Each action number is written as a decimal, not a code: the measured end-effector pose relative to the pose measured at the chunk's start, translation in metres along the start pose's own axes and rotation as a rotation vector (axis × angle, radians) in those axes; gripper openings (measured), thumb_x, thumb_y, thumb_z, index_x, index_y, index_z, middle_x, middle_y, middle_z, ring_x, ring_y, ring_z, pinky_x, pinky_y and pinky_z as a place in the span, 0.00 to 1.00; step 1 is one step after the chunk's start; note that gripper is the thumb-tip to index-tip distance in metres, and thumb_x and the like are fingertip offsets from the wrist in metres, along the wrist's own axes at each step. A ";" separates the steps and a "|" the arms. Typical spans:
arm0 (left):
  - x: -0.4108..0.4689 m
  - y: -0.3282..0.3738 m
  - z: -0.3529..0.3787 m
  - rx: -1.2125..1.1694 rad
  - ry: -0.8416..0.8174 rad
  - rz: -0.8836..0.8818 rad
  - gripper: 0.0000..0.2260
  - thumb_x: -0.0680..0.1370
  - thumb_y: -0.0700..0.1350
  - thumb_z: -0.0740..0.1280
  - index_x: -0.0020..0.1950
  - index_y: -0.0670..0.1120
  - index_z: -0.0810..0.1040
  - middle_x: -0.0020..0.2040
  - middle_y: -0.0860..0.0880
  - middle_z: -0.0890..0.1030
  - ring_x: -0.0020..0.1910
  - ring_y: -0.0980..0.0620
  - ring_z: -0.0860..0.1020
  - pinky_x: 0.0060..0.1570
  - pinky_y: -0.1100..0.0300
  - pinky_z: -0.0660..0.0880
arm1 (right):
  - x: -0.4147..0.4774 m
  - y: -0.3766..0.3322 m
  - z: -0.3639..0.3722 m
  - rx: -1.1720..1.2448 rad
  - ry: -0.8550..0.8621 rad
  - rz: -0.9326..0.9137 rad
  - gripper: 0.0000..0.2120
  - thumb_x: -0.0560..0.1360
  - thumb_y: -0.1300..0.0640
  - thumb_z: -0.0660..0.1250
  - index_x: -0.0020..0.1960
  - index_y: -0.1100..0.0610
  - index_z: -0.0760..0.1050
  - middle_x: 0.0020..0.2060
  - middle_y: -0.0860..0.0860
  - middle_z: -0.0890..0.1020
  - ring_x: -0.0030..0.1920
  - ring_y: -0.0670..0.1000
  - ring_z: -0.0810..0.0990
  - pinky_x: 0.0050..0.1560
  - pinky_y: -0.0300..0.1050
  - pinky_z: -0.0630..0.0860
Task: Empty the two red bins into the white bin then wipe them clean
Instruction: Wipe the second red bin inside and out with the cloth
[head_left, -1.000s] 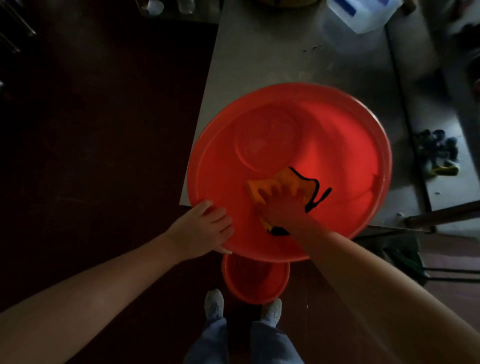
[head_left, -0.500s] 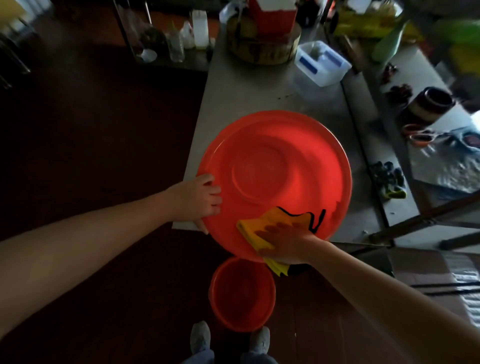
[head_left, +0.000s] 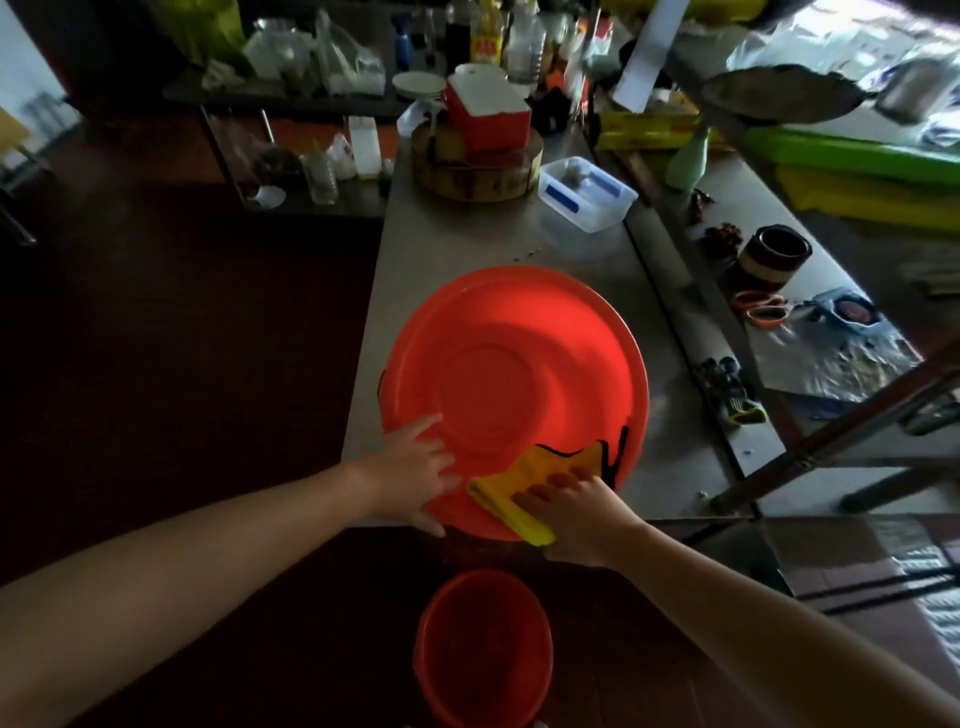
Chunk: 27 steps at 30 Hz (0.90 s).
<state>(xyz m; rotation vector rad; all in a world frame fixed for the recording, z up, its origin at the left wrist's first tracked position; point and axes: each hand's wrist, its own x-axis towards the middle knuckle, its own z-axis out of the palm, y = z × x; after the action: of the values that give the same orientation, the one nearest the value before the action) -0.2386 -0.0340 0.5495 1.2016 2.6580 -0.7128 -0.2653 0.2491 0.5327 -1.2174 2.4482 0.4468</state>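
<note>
A wide red basin (head_left: 514, 364) lies on the near end of the steel table (head_left: 431, 249), its near edge hanging past the table's front. My left hand (head_left: 415, 473) rests on its near-left part with the fingers spread and straight and the thumb at the rim. My right hand (head_left: 576, 509) presses a yellow cloth with black trim (head_left: 524, 478) flat onto the basin's near rim; its thumb is hidden. A smaller red bucket (head_left: 483, 649) stands on the dark floor just below the basin.
Behind the basin the table carries a clear plastic box (head_left: 587, 195) and a round wooden block (head_left: 478, 171) with a red-and-white box on top. A second counter at the right holds scissors (head_left: 761, 309), a dark jar (head_left: 774, 254) and bags. Dark floor lies at the left.
My right hand slid the cloth from inside the basin to its near rim. My left hand left the rim and spread onto the basin. My view rose, showing more table.
</note>
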 end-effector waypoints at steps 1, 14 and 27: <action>0.008 0.016 -0.003 -0.029 -0.040 -0.041 0.36 0.77 0.72 0.54 0.72 0.47 0.72 0.67 0.43 0.77 0.68 0.40 0.73 0.76 0.37 0.50 | 0.003 -0.001 -0.005 0.022 0.014 0.008 0.38 0.69 0.40 0.70 0.76 0.46 0.63 0.65 0.48 0.78 0.62 0.56 0.78 0.61 0.54 0.72; -0.008 -0.027 -0.007 0.006 0.120 -0.062 0.17 0.77 0.65 0.65 0.55 0.54 0.81 0.49 0.51 0.82 0.48 0.49 0.81 0.59 0.51 0.75 | -0.006 0.042 -0.025 -0.049 -0.085 0.012 0.37 0.70 0.39 0.66 0.77 0.42 0.59 0.67 0.47 0.74 0.66 0.56 0.74 0.64 0.56 0.70; 0.030 0.053 0.002 -0.056 0.138 -0.087 0.26 0.75 0.71 0.63 0.54 0.52 0.85 0.42 0.50 0.84 0.42 0.48 0.82 0.58 0.47 0.77 | -0.005 0.033 0.001 0.134 -0.195 0.095 0.40 0.71 0.25 0.59 0.78 0.41 0.58 0.73 0.47 0.68 0.72 0.57 0.67 0.68 0.61 0.63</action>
<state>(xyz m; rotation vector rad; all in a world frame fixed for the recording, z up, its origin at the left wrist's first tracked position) -0.2196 0.0157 0.5192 1.1677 2.8380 -0.5835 -0.2896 0.2720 0.5380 -0.9600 2.3347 0.3995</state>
